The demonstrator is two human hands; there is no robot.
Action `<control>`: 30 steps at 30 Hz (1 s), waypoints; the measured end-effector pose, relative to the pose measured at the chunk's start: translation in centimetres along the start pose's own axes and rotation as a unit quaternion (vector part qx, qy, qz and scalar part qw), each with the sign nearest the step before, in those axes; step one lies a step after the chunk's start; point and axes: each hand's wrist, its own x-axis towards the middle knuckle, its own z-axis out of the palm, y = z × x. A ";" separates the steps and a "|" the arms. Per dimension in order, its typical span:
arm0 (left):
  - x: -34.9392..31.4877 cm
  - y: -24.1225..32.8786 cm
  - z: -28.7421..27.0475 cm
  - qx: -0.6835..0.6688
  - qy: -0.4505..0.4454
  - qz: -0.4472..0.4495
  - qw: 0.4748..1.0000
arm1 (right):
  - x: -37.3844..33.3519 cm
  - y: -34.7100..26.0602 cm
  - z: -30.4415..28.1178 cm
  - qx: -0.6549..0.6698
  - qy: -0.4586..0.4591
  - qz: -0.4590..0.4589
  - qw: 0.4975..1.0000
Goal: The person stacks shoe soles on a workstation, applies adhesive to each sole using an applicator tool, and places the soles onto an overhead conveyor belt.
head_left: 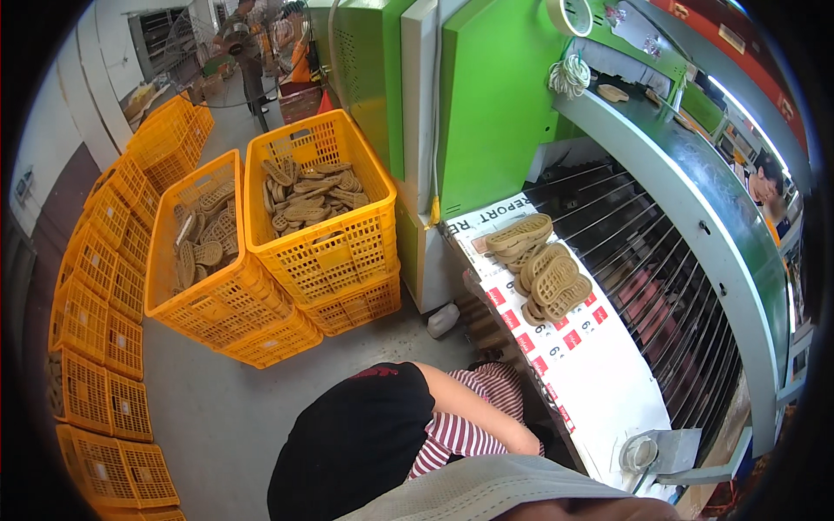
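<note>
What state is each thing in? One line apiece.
Soles on the sheet: heaped, overlapping
White sheet: lying flat, partly covered
Front left crate: open-topped, holding loose soles, stacked
Front right crate: open-topped, holding loose soles, stacked
Crates along the wall: stacked
White cord: coiled, hanging
Green machine: running or idle, can't tell
Hands: not visible

Tan shoe soles heaped on white-covered worktop, more soles inside stacked yellow crates, green machine panel beyond, bare arm angled beside worktop.
</note>
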 end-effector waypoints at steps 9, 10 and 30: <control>0.0 -0.4 0.5 -0.017 0.005 -0.021 1.000 | -0.3 1.4 -0.5 0.003 -0.010 0.007 1.000; 0.2 -0.4 0.4 -0.023 0.005 -0.018 1.000 | -0.6 1.7 -0.5 0.005 -0.010 0.011 1.000; 2.6 1.5 -7.6 -0.115 0.233 0.124 0.958 | -6.5 4.6 0.2 -0.051 -0.097 0.226 0.968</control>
